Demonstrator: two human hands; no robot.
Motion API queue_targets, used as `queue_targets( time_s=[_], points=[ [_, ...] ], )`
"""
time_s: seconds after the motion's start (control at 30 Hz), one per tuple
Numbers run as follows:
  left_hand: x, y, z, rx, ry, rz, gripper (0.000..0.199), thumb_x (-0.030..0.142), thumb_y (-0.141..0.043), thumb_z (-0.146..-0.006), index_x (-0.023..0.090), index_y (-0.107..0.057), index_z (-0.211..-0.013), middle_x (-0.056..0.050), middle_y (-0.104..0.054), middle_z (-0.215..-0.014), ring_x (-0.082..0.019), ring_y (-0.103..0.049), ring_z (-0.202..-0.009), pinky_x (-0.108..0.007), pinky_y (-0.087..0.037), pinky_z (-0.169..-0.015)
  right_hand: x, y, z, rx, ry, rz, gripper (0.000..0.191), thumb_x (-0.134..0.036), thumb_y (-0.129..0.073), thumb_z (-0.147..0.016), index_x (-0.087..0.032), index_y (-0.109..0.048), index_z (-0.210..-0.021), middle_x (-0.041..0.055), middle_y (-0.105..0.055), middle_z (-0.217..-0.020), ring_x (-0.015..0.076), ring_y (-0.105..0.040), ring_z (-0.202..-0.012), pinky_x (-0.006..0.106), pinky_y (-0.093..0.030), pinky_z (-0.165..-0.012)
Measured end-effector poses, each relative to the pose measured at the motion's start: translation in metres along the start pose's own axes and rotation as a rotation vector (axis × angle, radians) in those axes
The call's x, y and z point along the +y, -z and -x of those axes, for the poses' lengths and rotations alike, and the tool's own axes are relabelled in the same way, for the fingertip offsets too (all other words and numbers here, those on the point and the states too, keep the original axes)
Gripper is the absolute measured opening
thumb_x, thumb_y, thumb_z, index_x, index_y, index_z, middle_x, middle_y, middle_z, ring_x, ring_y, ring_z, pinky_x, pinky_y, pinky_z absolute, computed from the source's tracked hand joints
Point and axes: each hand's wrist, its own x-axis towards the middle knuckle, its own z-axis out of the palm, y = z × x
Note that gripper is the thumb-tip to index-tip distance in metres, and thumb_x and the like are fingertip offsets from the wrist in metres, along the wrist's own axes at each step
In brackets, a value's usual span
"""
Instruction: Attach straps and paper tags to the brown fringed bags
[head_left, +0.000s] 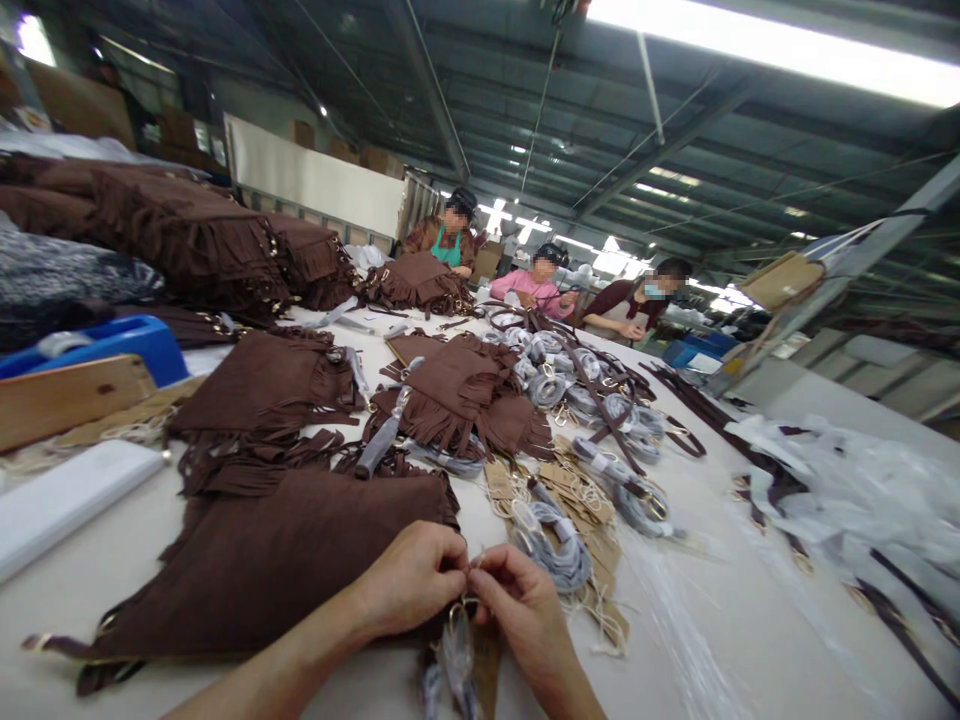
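My left hand (416, 580) and my right hand (521, 605) meet at the right corner of a dark brown fringed bag (300, 560). Both hands are closed in a pinch, fingertips nearly touching, on what looks like a thin pale string (475, 568). Just below the fingers hangs a metal clasp (456, 608) with a plastic-wrapped strap piece (457, 660). A brown cardboard tag (487, 675) shows beside it, partly behind my right hand. Beyond my right hand lie a coiled, wrapped strap (555, 545) and a pile of strung cardboard tags (581, 500).
More fringed bags (465, 390) lie ahead, with a large stack (172, 230) at back left. Wrapped strap coils (551, 380) fill the middle. At left are a white box (75, 500) and blue tape dispenser (150, 345). Plastic bags (862, 490) lie right. Several people work at the far end.
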Motion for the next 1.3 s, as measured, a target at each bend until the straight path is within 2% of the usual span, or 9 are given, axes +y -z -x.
queue_targets(
  time_s=[0.3,0.57,0.67,0.73,0.8,0.9,1.0,1.17,1.3],
  points=[
    [0.003,0.001,0.0,-0.031,0.016,-0.05,0.013,0.019,-0.05,-0.068,0.017,-0.049,-0.055,0.006,-0.041,-0.054,-0.011,-0.043,-0.059,-0.024,-0.022,-0.052,-0.005,-0.002,0.001,0.0,-0.027,-0.054,0.045,-0.057,-0.079,-0.067,-0.016,-0.061,-0.073,-0.0057,-0.056,-0.056,0.005,-0.047,-0.043,0.017,-0.034,-0.044],
    [0.002,0.002,0.002,-0.058,-0.022,0.008,0.014,0.021,-0.052,-0.069,0.017,-0.05,-0.056,0.006,-0.043,-0.055,-0.011,-0.044,-0.06,-0.023,-0.024,-0.054,-0.012,-0.004,0.002,0.01,-0.037,-0.054,0.05,-0.062,-0.079,-0.063,-0.017,-0.059,-0.073,-0.005,-0.056,-0.059,0.0052,-0.045,-0.042,0.018,-0.033,-0.042],
    [0.0,0.001,-0.001,-0.011,-0.022,0.061,0.013,0.02,-0.05,-0.068,0.017,-0.049,-0.056,0.005,-0.044,-0.057,-0.012,-0.042,-0.06,-0.024,-0.024,-0.055,-0.009,-0.003,0.002,0.011,-0.036,-0.034,0.049,-0.061,-0.078,-0.064,-0.017,-0.058,-0.075,-0.0058,-0.054,-0.061,0.0052,-0.044,-0.043,0.018,-0.032,-0.042],
    [-0.001,0.001,-0.004,-0.02,0.023,0.178,0.01,0.021,-0.051,-0.064,0.017,-0.05,-0.055,0.006,-0.044,-0.056,-0.012,-0.04,-0.06,-0.024,-0.024,-0.055,-0.006,-0.003,0.002,0.007,-0.029,-0.003,0.046,-0.059,-0.076,-0.067,-0.018,-0.058,-0.079,-0.0071,-0.05,-0.061,0.0057,-0.043,-0.044,0.018,-0.032,-0.042],
    [-0.001,0.001,-0.006,-0.073,0.076,0.321,0.007,0.022,-0.053,-0.06,0.017,-0.051,-0.055,0.006,-0.044,-0.055,-0.012,-0.039,-0.06,-0.024,-0.025,-0.054,-0.004,-0.001,0.002,-0.009,-0.016,0.046,0.039,-0.055,-0.071,-0.073,-0.019,-0.058,-0.082,-0.0071,-0.049,-0.062,0.0078,-0.045,-0.047,0.02,-0.034,-0.045],
    [-0.001,0.003,-0.008,-0.141,0.123,0.472,0.008,0.024,-0.055,-0.057,0.017,-0.055,-0.058,0.005,-0.05,-0.054,-0.013,-0.042,-0.059,-0.024,-0.029,-0.056,-0.006,0.006,0.004,-0.052,0.042,0.231,0.022,-0.04,-0.062,-0.081,-0.019,-0.059,-0.085,-0.0025,-0.056,-0.07,0.0132,-0.053,-0.061,0.024,-0.041,-0.056],
    [0.0,0.006,-0.007,-0.158,0.157,0.626,0.008,0.025,-0.055,-0.057,0.017,-0.055,-0.059,0.001,-0.061,-0.058,-0.015,-0.051,-0.061,-0.026,-0.036,-0.063,-0.016,0.017,0.009,-0.074,0.056,0.516,0.008,-0.024,-0.062,-0.076,-0.019,-0.06,-0.082,-0.0004,-0.058,-0.077,0.0162,-0.054,-0.07,0.027,-0.041,-0.063],
    [0.004,0.011,-0.005,-0.172,0.175,0.758,0.006,0.023,-0.057,-0.059,0.017,-0.056,-0.06,-0.003,-0.071,-0.065,-0.015,-0.054,-0.065,-0.026,-0.035,-0.066,-0.027,0.017,0.02,-0.157,0.052,0.766,0.023,-0.014,-0.067,-0.067,-0.02,-0.063,-0.089,0.0011,-0.058,-0.09,0.0196,-0.055,-0.088,0.029,-0.04,-0.078],
    [0.006,0.012,-0.005,-0.162,0.226,0.827,0.01,0.023,-0.062,-0.057,0.017,-0.054,-0.059,-0.005,-0.074,-0.069,-0.014,-0.056,-0.064,-0.025,-0.034,-0.063,-0.025,0.005,0.022,-0.132,0.039,0.812,0.023,-0.014,-0.066,-0.065,-0.021,-0.06,-0.086,0.0013,-0.058,-0.089,0.0198,-0.055,-0.085,0.029,-0.039,-0.074]
  ],
)
